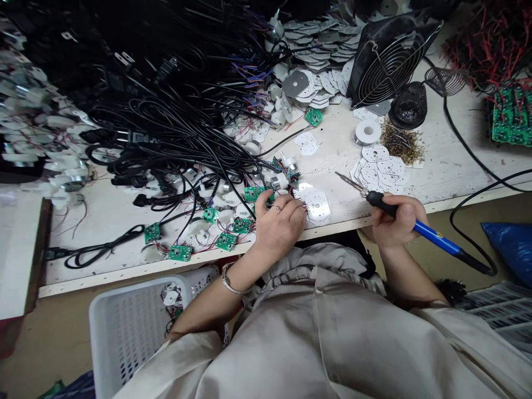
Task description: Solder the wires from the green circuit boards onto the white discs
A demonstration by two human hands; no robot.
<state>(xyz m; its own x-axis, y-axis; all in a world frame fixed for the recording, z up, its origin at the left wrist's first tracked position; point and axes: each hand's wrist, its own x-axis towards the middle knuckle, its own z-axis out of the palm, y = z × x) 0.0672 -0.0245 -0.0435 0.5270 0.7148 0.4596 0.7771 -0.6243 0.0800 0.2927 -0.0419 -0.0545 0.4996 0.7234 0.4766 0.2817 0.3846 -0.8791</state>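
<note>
My left hand [279,220] rests at the table's front edge, fingers curled around thin red and dark wires beside a perforated metal plate [318,205]. What those fingers pinch is partly hidden. A small green circuit board [253,193] and a small silver motor [278,181] lie just beyond the hand. My right hand [399,221] grips a blue-handled soldering iron [428,235] like a pen. Its metal tip [339,175] points left, over the white table, and touches nothing. Several more perforated plates [384,169] lie to its right.
A tangled mass of black power cords [174,127] fills the table's left, among wired green boards [226,241]. A wire-guarded fan [390,61], solder spool [368,132], coiled iron holder [444,82] and white plastic basket [137,332] stand around me.
</note>
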